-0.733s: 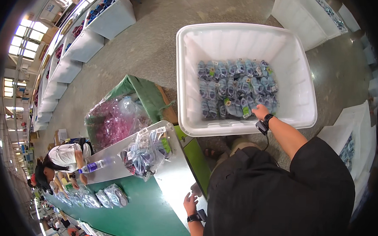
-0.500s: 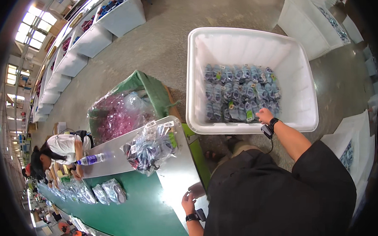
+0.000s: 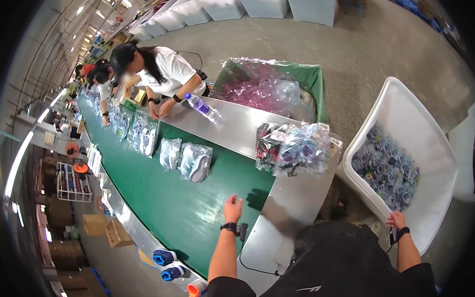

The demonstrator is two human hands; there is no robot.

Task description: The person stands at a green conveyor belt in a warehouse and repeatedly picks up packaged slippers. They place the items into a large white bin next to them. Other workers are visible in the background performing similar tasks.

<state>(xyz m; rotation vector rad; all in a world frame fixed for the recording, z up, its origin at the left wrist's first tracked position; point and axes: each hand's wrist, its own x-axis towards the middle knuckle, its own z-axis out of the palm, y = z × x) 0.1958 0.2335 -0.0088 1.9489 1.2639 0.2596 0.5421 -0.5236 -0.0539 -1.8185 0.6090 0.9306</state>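
Observation:
Over the green conveyor belt (image 3: 185, 230), my left hand (image 3: 232, 208) is raised with its fingers apart and nothing in it. Shoes in clear plastic bags (image 3: 196, 163) lie farther along the belt. My right hand (image 3: 396, 219) is at the near rim of the white bin (image 3: 434, 189), holding nothing I can see, its fingers loosely spread; whether it touches the rim I cannot tell. Inside the bin are many bagged blue-grey shoes (image 3: 384, 166). A pile of bagged shoes (image 3: 304, 148) rests on the metal ledge (image 3: 285, 215) at the belt's end.
Across the belt a co-worker (image 3: 169, 75) in a white shirt leans over bagged shoes. A water bottle (image 3: 203, 107) lies on the metal edge. Beyond stands a green-sided container (image 3: 312, 83) with clear plastic. Blue shoes (image 3: 164, 257) and an orange tape dispenser-like object (image 3: 196, 289) sit lower left.
My view has swung left toward the belt. My left hand has moved out over the belt; my right hand has drawn back from the shoes to the bin's rim.

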